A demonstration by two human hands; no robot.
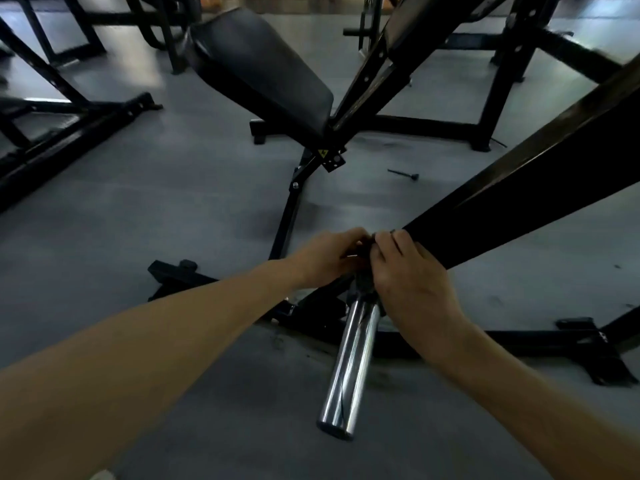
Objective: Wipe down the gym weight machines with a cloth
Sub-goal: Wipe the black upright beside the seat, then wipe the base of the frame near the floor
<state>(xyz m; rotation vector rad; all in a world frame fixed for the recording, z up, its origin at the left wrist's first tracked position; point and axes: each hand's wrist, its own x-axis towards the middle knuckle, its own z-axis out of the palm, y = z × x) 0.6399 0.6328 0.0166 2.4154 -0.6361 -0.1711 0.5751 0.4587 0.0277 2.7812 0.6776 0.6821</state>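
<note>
Both left hand and right hand curled around dark cloth at top of chrome sleeve, below black lever arm; risk of bunched cloth slipping off, skipping polished metal.

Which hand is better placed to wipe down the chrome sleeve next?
Probably the right hand: it lies over the upper end of the chrome sleeve, fingers on the dark cloth. The left hand pinches the cloth from the side.

Dark cloth bunched atop the machine's chrome peg.
</note>
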